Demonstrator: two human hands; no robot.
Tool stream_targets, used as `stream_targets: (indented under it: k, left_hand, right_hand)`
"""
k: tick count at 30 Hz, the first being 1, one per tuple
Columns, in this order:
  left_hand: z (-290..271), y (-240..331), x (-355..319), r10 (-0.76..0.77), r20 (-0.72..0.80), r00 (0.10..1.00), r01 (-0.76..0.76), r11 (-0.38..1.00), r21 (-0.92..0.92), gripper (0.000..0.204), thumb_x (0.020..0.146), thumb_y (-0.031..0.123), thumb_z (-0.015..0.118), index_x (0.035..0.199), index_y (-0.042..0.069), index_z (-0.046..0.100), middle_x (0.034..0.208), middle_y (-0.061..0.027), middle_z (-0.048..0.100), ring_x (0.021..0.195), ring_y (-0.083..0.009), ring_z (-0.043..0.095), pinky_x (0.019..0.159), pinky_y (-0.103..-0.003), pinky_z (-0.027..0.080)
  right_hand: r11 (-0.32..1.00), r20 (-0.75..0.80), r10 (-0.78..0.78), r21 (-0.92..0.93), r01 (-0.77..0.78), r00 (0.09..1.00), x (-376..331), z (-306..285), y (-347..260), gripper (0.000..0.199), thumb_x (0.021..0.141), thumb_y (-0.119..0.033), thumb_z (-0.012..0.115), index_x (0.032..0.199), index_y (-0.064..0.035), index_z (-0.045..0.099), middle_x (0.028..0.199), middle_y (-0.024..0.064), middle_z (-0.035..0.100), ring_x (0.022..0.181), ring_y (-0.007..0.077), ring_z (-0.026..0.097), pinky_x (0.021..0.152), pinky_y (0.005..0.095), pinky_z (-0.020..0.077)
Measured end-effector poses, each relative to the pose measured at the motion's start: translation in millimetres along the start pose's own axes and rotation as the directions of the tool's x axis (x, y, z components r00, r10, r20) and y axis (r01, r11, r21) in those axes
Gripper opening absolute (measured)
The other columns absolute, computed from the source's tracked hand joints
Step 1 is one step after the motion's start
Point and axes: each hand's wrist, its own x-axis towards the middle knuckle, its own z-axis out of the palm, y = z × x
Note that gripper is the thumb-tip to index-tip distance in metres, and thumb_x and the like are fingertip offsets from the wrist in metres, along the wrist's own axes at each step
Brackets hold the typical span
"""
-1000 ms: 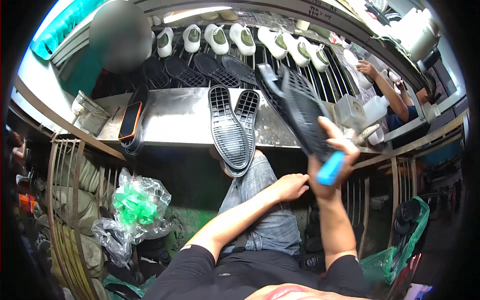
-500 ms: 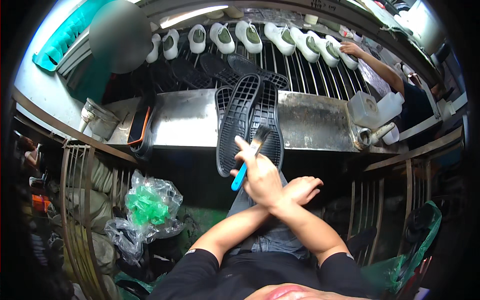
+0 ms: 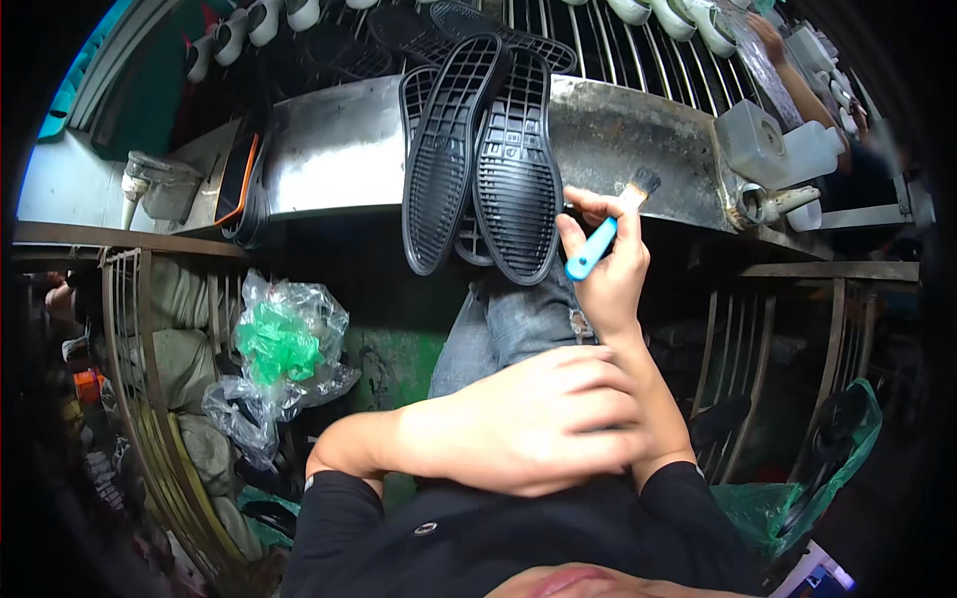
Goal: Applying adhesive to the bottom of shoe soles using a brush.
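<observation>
My right hand (image 3: 616, 274) grips a paintbrush with a blue handle (image 3: 592, 251). Its dark bristles point up and right over the metal ledge. Just left of my fingertips, two black shoe soles (image 3: 515, 189) lie partly overlapped, their gridded sides up, jutting past the ledge's near edge; at least one more sole is partly hidden beneath them. Across my body reaches my left hand (image 3: 543, 414), its back upward and its loosely bent, slightly blurred fingers over my right forearm. Nothing shows in that hand; its palm is hidden.
On the metal ledge (image 3: 329, 140) a phone with an orange edge (image 3: 236, 181) lies left; a translucent plastic container (image 3: 750, 140) and a stained pot (image 3: 760, 204) stand right. Beyond are rails with more soles and white shoes (image 3: 713, 28), near another person's arm (image 3: 797, 80). Plastic bags (image 3: 284, 344) hang lower left.
My right hand has moved right with the paintbrush, off the soles. My left hand has come nearer my body, over the right forearm. The view has tilted down, shifting the ledge up.
</observation>
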Motion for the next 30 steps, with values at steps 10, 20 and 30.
stream_targets:
  k: [10,20,30]
  left_hand:
    - [9.2,35.6,47.3,0.318,-0.277,0.907,-0.253,0.935,0.247,0.045,0.09,0.029,0.065,0.121,-0.002,0.07,0.105,-0.0143,0.069,0.101,-0.0319,0.069,0.109,-0.057,0.055]
    - [-36.3,-34.3,-9.6,0.123,-0.397,0.909,0.124,0.832,0.54,0.039,0.09,0.003,0.076,0.129,0.005,0.076,0.121,-0.0127,0.077,0.121,-0.0368,0.073,0.11,-0.053,0.055]
    - [-58.8,-132.7,-74.1,-0.363,-0.757,0.544,0.725,0.657,0.206,0.042,0.109,0.018,0.066,0.146,-0.003,0.063,0.138,-0.0266,0.071,0.129,-0.0416,0.069,0.113,-0.046,0.053]
  right_hand:
    - [0.982,0.133,0.061,-0.186,-0.036,0.989,52.0,26.3,13.8,0.037,0.097,-0.023,0.083,0.12,-0.0015,0.063,0.107,0.0238,0.079,0.096,0.0412,0.08,0.085,0.0465,0.0604]
    - [0.996,0.062,0.083,0.034,-0.085,0.995,88.5,23.3,25.8,0.024,0.095,-0.011,0.085,0.113,-0.0025,0.071,0.093,0.008,0.077,0.086,0.0148,0.075,0.08,0.0313,0.0607]
    - [0.987,0.273,0.023,-0.157,0.021,0.962,131.5,-49.0,-22.0,0.027,0.088,0.007,0.066,0.112,-0.0049,0.068,0.095,0.0091,0.074,0.094,0.0196,0.071,0.086,0.0335,0.055]
